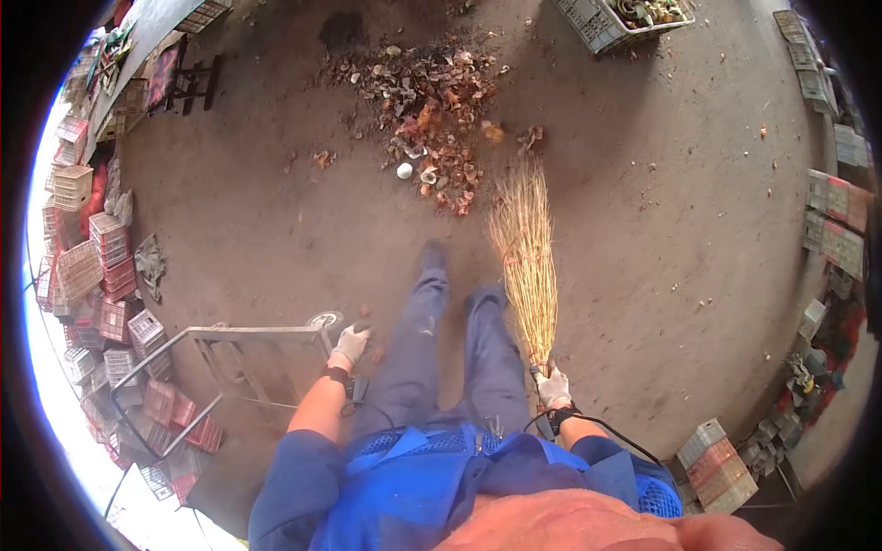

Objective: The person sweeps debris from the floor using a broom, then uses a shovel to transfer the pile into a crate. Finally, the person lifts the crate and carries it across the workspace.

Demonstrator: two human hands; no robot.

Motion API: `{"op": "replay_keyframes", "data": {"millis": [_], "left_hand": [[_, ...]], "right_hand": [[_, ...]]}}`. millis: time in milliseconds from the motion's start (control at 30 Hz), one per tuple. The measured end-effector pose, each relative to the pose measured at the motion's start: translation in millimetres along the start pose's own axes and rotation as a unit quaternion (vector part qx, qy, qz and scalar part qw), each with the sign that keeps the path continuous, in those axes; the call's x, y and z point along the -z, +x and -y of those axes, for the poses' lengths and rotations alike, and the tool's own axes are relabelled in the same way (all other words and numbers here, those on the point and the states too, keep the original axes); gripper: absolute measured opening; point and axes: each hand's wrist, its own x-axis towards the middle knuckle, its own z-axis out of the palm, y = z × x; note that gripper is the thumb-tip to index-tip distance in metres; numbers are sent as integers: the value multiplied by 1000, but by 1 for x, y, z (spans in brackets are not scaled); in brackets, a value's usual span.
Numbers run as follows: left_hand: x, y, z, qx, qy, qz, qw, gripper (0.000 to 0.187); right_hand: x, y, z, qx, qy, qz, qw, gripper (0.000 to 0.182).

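Observation:
My right hand [553,387], in a pale glove, is closed round the handle end of a straw broom [527,266]. The broom's bristles spread forward over the floor, their tips beside a pile of dry brown and reddish skins [432,110]. A round white piece [404,171] lies at the pile's near left edge. My left hand [352,342], also gloved, hangs near the corner of a metal-framed cart [257,332]; its fingers look loosely apart and nothing shows in them.
A grey crate [614,29] with vegetable scraps stands at the top right. Stacked crates [110,239] line the left side, with a grey cloth [150,266] beside them. More crates [837,200] line the right edge, and another stack [717,466] stands at the lower right.

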Motion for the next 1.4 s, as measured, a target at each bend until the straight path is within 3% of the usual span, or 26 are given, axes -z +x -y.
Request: {"op": "replay_keyframes", "data": {"millis": [33, 100, 133, 233, 333, 367, 400, 467, 500, 567, 633, 667, 733, 833, 867, 967, 1100, 1267, 1400], "left_hand": [[1, -13, -28, 89, -45, 7, 995, 27], [12, -12, -19, -86, 180, 15, 980, 27], [16, -9, -16, -173, 288, 16, 942, 27], [20, -11, -25, -87, 152, 41, 984, 27], [29, 10, 13, -275, 352, -34, 894, 27], [33, 15, 26, -246, 272, -24, 930, 24], [33, 22, 44, -213, 188, -17, 959, 22], [35, 29, 72, -142, 65, -22, 987, 24], [36, 32, 85, -109, 1, -31, 994, 25], [35, -12, 16, 27, -134, -44, 990, 26], [38, -32, -2, 69, -175, -54, 981, 27], [38, -35, 0, 89, -196, -56, 975, 27], [40, -41, 4, 15, -137, -53, 989, 25], [30, -42, 14, 72, -207, -63, 974, 24], [27, -40, 17, 120, -254, -70, 957, 24], [18, -32, 36, 129, -318, -42, 938, 23], [14, -23, 23, 95, -307, -31, 946, 14], [29, -2, -12, 71, -308, -27, 948, 24], [34, 11, -88, 27, -278, 53, 959, 36]], "right_hand": [[9, -10, 1, 10, 6, 3, 1000, 48], [39, -31, 12, 35, 16, 8, 999, 45], [40, -26, 2, 51, -16, -5, 999, 42], [75, -11, 34, 87, -5, -77, 993, 43], [89, 85, 54, 127, -89, -195, 968, 53], [82, 143, 48, 189, -115, -249, 943, 58], [128, 138, 119, 124, -50, -139, 981, 64], [147, 195, 182, 127, -60, -171, 975, 71], [143, 237, 205, 140, -49, -207, 967, 66], [163, 221, 289, 150, 10, -126, 981, 59], [131, 259, 301, 184, -155, -119, 963, 55], [122, 250, 301, 179, -176, -99, 963, 57], [110, 246, 282, 191, -284, -42, 939, 68], [147, 175, 262, 202, -273, -51, 939, 73], [167, 151, 258, 229, -270, -60, 933, 70], [200, 114, 230, 185, -310, -165, 918, 46], [227, 84, 222, 181, -325, -159, 914, 43], [233, 41, 220, 148, -246, -121, 950, 42], [248, -42, 244, 150, -98, -69, 981, 43]]}}
